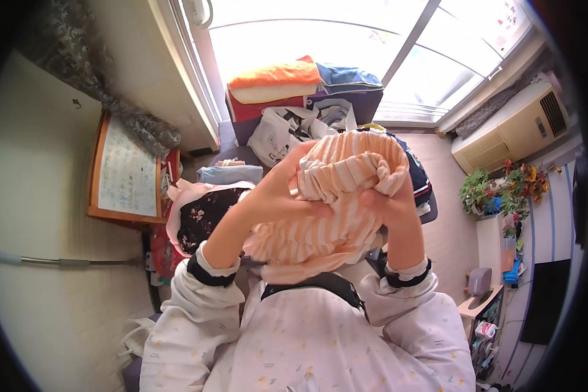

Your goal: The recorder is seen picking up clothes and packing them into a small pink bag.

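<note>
Between my hands, above my lap, is a peach-and-white striped garment (pixel 320 232) with a gathered, waistband-like opening at its top. My left hand (pixel 274 189) grips the left side of that opening, its thumb lying across the front. On the right side my right hand (pixel 393 206) is closed on the band, thumb in front; its other fingers are mostly hidden by cloth. The lower part of the garment hangs in loose folds toward my body. Whether it is trousers or shorts cannot be made out.
Beyond the garment, white printed cloth (pixel 277 134) lies before a stack topped by an orange towel (pixel 274 73) and blue folded cloth (pixel 349 78). At left are a black floral piece (pixel 206 212) and a wood-framed whiteboard (pixel 127 166). Potted flowers (pixel 480 193) stand right.
</note>
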A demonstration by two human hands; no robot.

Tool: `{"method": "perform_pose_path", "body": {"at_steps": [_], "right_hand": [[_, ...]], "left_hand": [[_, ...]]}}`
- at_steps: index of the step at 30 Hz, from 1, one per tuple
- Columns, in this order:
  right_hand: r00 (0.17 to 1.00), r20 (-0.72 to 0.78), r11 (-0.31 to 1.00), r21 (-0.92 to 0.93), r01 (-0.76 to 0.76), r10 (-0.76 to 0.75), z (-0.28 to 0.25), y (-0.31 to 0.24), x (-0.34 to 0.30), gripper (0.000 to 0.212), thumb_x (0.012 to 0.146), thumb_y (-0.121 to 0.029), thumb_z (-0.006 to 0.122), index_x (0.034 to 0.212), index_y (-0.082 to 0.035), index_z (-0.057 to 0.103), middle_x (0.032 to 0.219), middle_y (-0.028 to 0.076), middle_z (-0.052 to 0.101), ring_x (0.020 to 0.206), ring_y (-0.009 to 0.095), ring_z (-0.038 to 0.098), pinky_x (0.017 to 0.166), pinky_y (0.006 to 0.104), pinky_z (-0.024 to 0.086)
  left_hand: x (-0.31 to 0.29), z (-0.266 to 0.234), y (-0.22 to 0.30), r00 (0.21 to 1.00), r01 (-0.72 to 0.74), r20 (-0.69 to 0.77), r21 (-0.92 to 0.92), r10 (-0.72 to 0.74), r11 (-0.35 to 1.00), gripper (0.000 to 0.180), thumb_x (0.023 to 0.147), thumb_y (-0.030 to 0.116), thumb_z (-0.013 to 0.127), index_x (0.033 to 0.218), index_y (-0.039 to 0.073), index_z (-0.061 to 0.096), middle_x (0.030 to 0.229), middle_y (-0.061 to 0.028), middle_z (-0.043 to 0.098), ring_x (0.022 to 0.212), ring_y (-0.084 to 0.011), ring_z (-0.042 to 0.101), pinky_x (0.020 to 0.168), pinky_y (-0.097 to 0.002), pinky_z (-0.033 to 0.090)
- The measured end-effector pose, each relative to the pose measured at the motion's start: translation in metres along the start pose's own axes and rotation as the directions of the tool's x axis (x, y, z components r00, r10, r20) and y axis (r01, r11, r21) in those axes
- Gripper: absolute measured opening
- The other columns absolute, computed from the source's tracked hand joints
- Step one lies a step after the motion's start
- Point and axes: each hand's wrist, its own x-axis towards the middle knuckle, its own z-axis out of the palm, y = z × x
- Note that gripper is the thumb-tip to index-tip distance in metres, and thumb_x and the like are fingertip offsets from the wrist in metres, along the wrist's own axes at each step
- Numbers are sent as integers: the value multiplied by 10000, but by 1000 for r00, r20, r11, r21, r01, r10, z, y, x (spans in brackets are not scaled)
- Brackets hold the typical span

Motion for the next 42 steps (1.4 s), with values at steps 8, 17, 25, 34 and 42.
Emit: {"method": "perform_pose_path", "body": {"at_steps": [8, 17, 25, 34, 42], "right_hand": [[988, -115, 935, -328, -134, 101, -6, -12, -9, 337, 833, 46, 583, 1165, 42, 525, 968, -4, 578, 922, 51, 515, 811, 213, 426], [954, -255, 987, 9, -162, 159, 10, -24, -10, 361, 869, -80, 612, 1200, 21, 509, 1018, 2, 588, 939, 54, 532, 808, 208, 442], [959, 282, 926, -349, 142, -41, 28, -9, -33, 241, 699, -108, 759, 845, 20, 618, 934, 85, 559, 826, 167, 546, 726, 292, 444], [965, 264, 932, -349, 97, -2, 42, 0, -52, 371, 688, -52, 699, 1040, -19, 584, 920, 139, 610, 828, 262, 590, 786, 314, 455], [965, 259, 987, -161, 15, 28, 31, -19, -33, 345, 714, -221, 716, 966, -2, 629, 885, 81, 649, 768, 128, 612, 695, 247, 457]], "left_hand": [[-14, -30, 81, 981, 100, -194, 425, -17, 900, 429, 662, 37, 820, 1044, 19, 626, 928, 0, 656, 868, -61, 590, 789, -244, 491], [-17, 0, 127, 989, -20, -96, 663, 112, 748, 637, 608, 36, 831, 1189, 72, 573, 819, -1, 575, 784, -80, 554, 707, -254, 464], [-65, 5, 104, 961, -263, 274, 864, 36, 430, 580, 608, 65, 732, 1155, 139, 553, 861, -46, 580, 665, -231, 594, 600, -332, 496], [-78, 7, 72, 987, -127, 163, 785, -5, 606, 384, 625, 46, 774, 980, 41, 628, 787, -47, 547, 695, -165, 528, 610, -259, 423], [-64, 16, 53, 976, 8, 214, 145, -40, 989, 565, 706, 142, 811, 1143, 39, 468, 1201, -106, 501, 1010, -136, 526, 880, -314, 429]]}}
